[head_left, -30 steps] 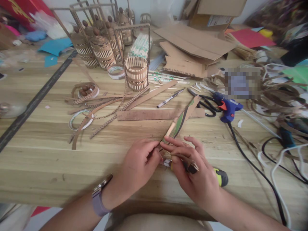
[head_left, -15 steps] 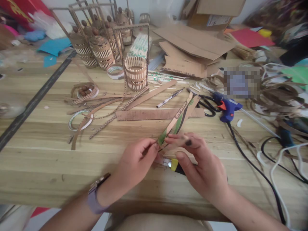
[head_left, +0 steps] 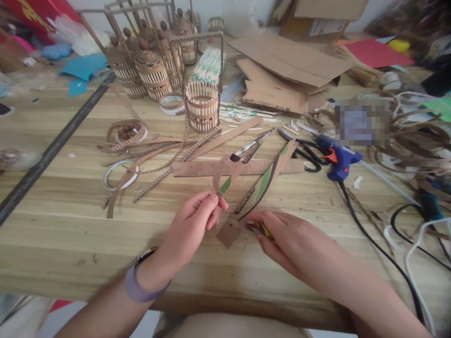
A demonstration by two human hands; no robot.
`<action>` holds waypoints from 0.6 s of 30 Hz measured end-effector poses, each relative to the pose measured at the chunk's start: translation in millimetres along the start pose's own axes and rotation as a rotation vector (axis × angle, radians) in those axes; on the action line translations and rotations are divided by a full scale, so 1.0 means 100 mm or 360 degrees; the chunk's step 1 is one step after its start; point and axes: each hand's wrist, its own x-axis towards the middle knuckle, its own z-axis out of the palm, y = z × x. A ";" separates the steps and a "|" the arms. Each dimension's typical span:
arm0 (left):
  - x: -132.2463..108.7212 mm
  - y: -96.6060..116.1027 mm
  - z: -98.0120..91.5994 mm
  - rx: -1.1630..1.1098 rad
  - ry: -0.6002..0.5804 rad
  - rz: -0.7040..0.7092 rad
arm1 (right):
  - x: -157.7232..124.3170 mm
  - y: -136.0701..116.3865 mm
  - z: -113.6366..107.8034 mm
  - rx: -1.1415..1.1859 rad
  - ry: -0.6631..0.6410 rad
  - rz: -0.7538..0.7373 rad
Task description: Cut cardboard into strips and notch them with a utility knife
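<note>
My left hand (head_left: 195,225) is closed in a pinch on the lower end of a narrow cardboard strip (head_left: 225,185), which has green print and curls upward. My right hand (head_left: 291,239) is wrapped round a utility knife (head_left: 267,231); a little of its yellow part shows and its handle is hidden in the palm. Just ahead of that hand lies a wider cardboard piece (head_left: 262,187) with green and black print. A small brown cardboard scrap (head_left: 229,234) rests on the wood between both hands.
Scissors (head_left: 306,152) and a blue glue gun (head_left: 341,162) with a trailing cord lie to the right. Beyond are a pen (head_left: 252,144), a flat cardboard strip (head_left: 200,169), tape rolls (head_left: 120,175) and a stick basket (head_left: 202,110). Several lidded stick lanterns (head_left: 153,75) stand behind.
My right hand has closed round the utility knife that lay on the table. My left hand has drawn its strip leftward, away from the wider printed piece, and the strip now curls.
</note>
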 end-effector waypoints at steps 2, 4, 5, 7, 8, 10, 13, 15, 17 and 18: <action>0.00 0.01 -0.01 0.0038 0.0003 -0.0029 | -0.01 0.01 -0.03 0.0040 0.0064 0.0011; -0.01 0.02 -0.01 0.0088 -0.0011 -0.0084 | -0.01 -0.01 -0.04 0.0073 0.0112 0.0021; -0.02 0.03 -0.01 0.0114 -0.0024 -0.0112 | 0.00 -0.03 -0.03 0.0103 0.0129 0.0021; -0.03 0.04 0.00 0.0152 -0.0070 -0.0153 | 0.01 -0.06 -0.03 0.0135 0.0176 0.0014; -0.04 0.05 0.01 0.0165 -0.0105 -0.0161 | 0.02 -0.08 -0.02 0.0129 0.0204 0.0007; -0.05 0.05 0.03 0.0186 -0.0178 -0.0141 | 0.03 -0.10 -0.02 0.0096 0.0258 -0.0005; -0.06 0.01 0.03 0.0212 -0.0240 -0.0085 | 0.04 -0.10 -0.01 0.0041 0.0279 -0.0024; -0.06 0.00 0.03 0.0216 -0.0253 -0.0069 | 0.04 -0.09 0.00 -0.0002 0.0269 -0.0032; -0.05 -0.01 0.03 0.0224 -0.0262 -0.0061 | 0.03 -0.08 0.01 -0.0045 0.0255 -0.0039; -0.05 -0.01 0.03 0.0236 -0.0268 -0.0053 | 0.03 -0.08 0.02 -0.0068 0.0251 -0.0043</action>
